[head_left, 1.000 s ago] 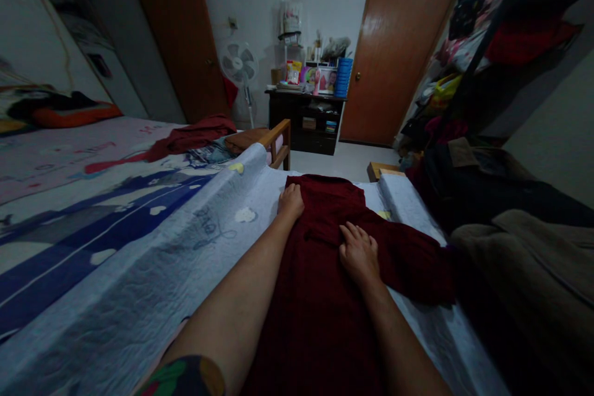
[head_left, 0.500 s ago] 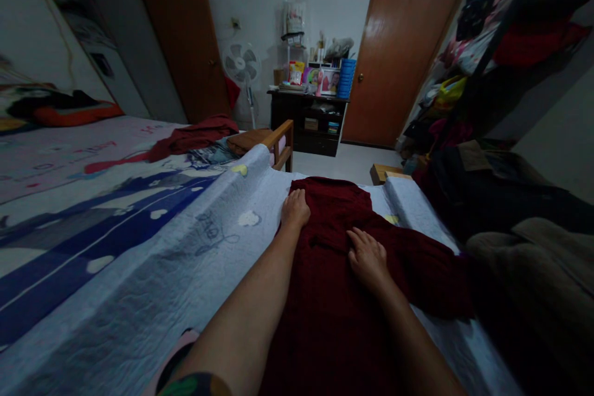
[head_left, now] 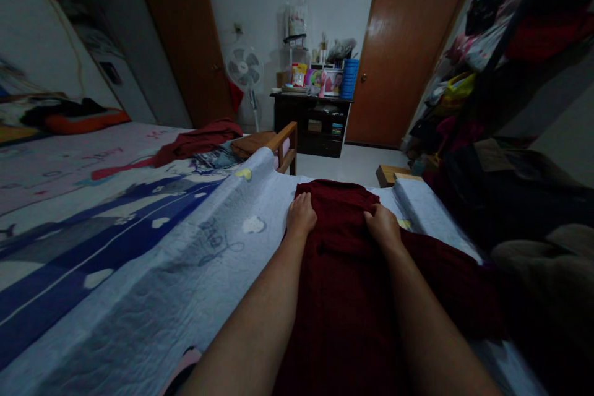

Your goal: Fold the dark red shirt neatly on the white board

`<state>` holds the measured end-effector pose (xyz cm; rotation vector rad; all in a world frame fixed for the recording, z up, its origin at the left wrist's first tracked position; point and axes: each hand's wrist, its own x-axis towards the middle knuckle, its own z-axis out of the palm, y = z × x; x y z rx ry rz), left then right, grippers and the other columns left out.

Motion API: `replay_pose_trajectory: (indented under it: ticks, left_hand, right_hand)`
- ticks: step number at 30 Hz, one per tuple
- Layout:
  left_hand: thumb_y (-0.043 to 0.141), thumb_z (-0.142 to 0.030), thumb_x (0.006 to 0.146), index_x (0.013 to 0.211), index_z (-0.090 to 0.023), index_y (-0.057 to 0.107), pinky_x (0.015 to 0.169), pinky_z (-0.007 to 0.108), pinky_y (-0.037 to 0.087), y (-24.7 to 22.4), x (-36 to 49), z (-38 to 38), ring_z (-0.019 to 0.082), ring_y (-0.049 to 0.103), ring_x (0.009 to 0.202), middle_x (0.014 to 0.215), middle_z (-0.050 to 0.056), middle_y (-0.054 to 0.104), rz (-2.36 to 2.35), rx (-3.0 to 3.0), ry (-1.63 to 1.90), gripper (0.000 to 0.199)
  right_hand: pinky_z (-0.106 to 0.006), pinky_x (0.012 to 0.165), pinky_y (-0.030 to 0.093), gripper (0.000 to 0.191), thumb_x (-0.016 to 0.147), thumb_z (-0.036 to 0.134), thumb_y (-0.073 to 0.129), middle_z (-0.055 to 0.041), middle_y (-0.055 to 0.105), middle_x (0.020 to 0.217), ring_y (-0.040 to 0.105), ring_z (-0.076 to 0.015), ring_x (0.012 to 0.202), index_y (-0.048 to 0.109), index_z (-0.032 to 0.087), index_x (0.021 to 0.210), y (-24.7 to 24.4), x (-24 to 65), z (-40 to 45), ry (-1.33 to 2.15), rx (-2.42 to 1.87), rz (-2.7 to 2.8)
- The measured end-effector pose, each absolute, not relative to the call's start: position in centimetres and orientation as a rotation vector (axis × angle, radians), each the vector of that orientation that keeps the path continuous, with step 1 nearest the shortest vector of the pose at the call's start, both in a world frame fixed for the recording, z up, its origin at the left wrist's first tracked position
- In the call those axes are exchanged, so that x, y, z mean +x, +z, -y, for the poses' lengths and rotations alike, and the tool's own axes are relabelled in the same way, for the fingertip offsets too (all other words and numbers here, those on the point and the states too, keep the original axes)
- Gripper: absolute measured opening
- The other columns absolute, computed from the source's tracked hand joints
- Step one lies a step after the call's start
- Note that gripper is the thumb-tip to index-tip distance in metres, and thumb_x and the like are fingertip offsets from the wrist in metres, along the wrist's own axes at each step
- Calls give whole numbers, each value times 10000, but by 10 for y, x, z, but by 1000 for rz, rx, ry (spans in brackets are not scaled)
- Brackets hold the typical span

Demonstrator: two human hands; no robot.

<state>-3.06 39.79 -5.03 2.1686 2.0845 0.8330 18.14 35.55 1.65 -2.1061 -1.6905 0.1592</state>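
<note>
A dark red garment [head_left: 343,272] lies spread on the light blue quilted cover [head_left: 223,260], one sleeve reaching out to the right. On the garment's upper left edge, my left hand [head_left: 302,213] is closed with the cloth under its fingers. My right hand [head_left: 383,223] pinches the upper right edge near the sleeve, fingers bent around the cloth. Both forearms stretch forward over the garment and the cover.
Left is a bed with a patterned sheet [head_left: 120,229] and crumpled clothes [head_left: 199,141]. A wooden rail [head_left: 284,136] stands ahead. Beyond are a fan [head_left: 245,68], a dark cabinet [head_left: 310,130] and a door [head_left: 408,43]. Dark clothes [head_left: 515,179] are piled right.
My right hand has moved forward and slightly right, from lying with spread fingers on the cloth to gripping its right edge. My left hand stays at the left edge. The view has shifted slightly.
</note>
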Motion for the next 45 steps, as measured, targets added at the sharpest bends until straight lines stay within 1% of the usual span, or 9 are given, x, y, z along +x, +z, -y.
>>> replay_pose_trajectory:
  ticks: [3, 7, 14, 21, 24, 27, 30, 37, 45]
  left_hand:
    - [346, -85, 881, 1395, -81, 440, 1134, 350, 288, -48, -31, -398, 219, 399, 1351, 1443, 144, 463, -2080, 2167, 804, 522]
    - [322, -209, 951, 1429, -82, 390, 1143, 337, 270, -42, -31, -396, 213, 364, 1373, 1471, 131, 430, -2066, 2182, 770, 500]
    - [382, -482, 933, 1425, -193, 416, 1127, 483, 249, -39, -25, -394, 292, 256, 1421, 1533, 105, 334, -2122, 2184, 538, 572]
    - [396, -488, 915, 1428, -187, 401, 1118, 541, 218, -37, -23, -393, 301, 257, 1419, 1523, 145, 338, -2142, 2145, 456, 595]
    - [397, -396, 930, 1367, -192, 472, 1128, 569, 175, -34, -25, -393, 283, 294, 1403, 1497, 130, 391, -2141, 2225, 542, 488]
    - [374, -244, 930, 1305, -181, 525, 1155, 496, 172, -30, -27, -395, 237, 311, 1397, 1477, 106, 427, -2104, 2333, 709, 409]
    - [382, -188, 909, 1361, -146, 465, 1140, 408, 258, -31, -26, -400, 217, 298, 1405, 1493, 107, 404, -1998, 2346, 714, 462]
    - [432, -364, 900, 1414, -140, 402, 1142, 430, 233, -39, -20, -404, 282, 227, 1434, 1547, 123, 297, -1975, 2286, 464, 561]
    - [442, -427, 872, 1397, -155, 419, 1123, 468, 230, -32, -18, -408, 338, 249, 1420, 1544, 181, 272, -2019, 2215, 366, 593]
  right_hand:
    - [-293, 819, 428, 215, 857, 259, 514, -98, 699, 954, 627, -218, 912, 688, 171, 946, 10, 191, -352, 92, -1983, 1717]
    - [-290, 836, 413, 257, 868, 250, 467, -108, 672, 991, 597, -211, 921, 674, 151, 985, 11, 196, -347, -59, -1907, 1613]
    - [-295, 770, 427, 285, 860, 272, 473, -116, 677, 978, 620, -213, 885, 700, 160, 991, -3, 202, -346, 13, -2140, 1575]
    - [-291, 724, 454, 292, 851, 267, 469, -120, 682, 972, 648, -214, 869, 716, 184, 983, -3, 204, -342, 146, -2255, 1638]
    - [-301, 743, 461, 303, 860, 269, 455, -132, 663, 1017, 641, -224, 904, 715, 183, 991, -1, 203, -342, 109, -2254, 1644]
    - [-315, 785, 461, 312, 856, 257, 459, -145, 651, 1031, 626, -236, 936, 718, 173, 1006, -1, 202, -343, 83, -2245, 1661]
    - [-345, 835, 450, 322, 847, 249, 469, -163, 643, 1020, 604, -259, 963, 724, 156, 1020, -2, 202, -343, 46, -2255, 1678]
    - [-451, 927, 382, 308, 815, 259, 513, -163, 586, 1177, 509, -330, 1099, 731, 176, 1017, -4, 197, -343, -64, -2247, 1608]
    - [-353, 830, 414, 309, 856, 270, 466, -115, 683, 973, 613, -248, 934, 710, 185, 1027, -3, 200, -345, 61, -2242, 1704]
